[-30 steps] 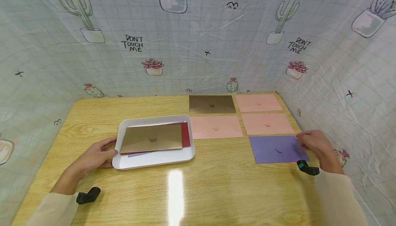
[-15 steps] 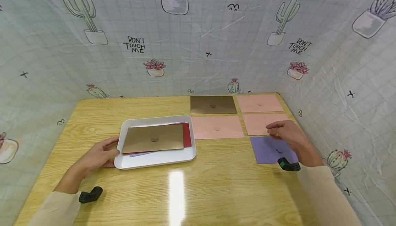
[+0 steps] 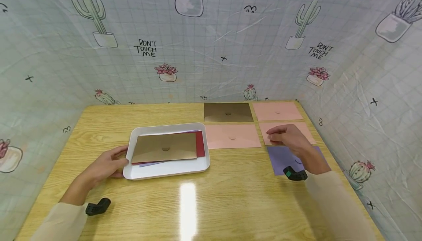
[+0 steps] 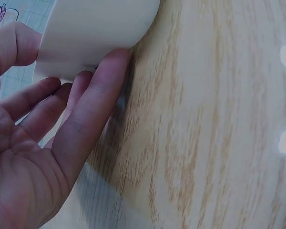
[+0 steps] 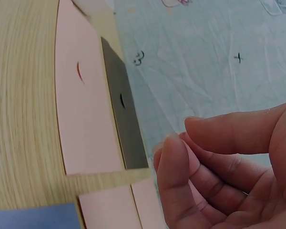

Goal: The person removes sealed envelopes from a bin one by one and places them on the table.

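In the head view, my left hand (image 3: pixel 107 167) grips the left end of a white tray (image 3: pixel 171 169). The left wrist view shows the thumb bent over the rim and other fingers against the tray's outer wall (image 4: pixel 100 28). Inside the tray a gold envelope (image 3: pixel 148 146) lies on top of a red envelope (image 3: pixel 200 144), with a strip of purple (image 3: pixel 148 164) showing below. My right hand (image 3: pixel 291 138) hovers, fingers loosely bent and holding nothing, over a pink envelope (image 3: pixel 304 129) and a purple envelope (image 3: pixel 278 162), partly covering both.
Further back lie a brown-gold envelope (image 3: pixel 227 112) and a second pink envelope (image 3: pixel 278 109). A third pink envelope (image 3: pixel 232 136) lies just right of the tray. Patterned fabric (image 3: pixel 197 50) encloses the wooden table (image 3: pixel 230 197) at the back and sides.
My right hand has left the right end of the purple envelope and moved left, over the pink and purple envelopes. My left hand stays at the tray; the view shifts slightly.
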The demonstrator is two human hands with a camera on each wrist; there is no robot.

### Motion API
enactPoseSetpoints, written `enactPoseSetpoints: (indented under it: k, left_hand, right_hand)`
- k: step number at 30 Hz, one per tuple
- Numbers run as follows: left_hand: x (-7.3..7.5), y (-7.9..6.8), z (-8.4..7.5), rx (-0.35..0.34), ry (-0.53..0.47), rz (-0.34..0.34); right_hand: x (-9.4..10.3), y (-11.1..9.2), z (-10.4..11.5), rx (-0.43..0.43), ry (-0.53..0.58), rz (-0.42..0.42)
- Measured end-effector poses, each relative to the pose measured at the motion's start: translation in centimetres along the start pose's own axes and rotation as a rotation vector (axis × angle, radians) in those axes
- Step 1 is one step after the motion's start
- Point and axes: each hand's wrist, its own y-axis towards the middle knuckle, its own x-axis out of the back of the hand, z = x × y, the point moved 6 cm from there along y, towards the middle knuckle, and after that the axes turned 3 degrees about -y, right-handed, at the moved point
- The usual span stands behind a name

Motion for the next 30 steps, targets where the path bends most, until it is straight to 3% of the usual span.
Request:
enactPoseSetpoints:
  k: [16, 30]
  left_hand:
    - [0.1, -0.1, -0.1, 0.002, -0.007, -0.004]
    - [-0.1, -0.1, -0.2, 0.008, -0.012, -0.003]
  right_hand:
    - [-6.8, 1.8, 3.3, 0.016, 0.012, 0.134]
    - [-17.0, 2.6, 6.9, 0.026, 0.157, 0.249]
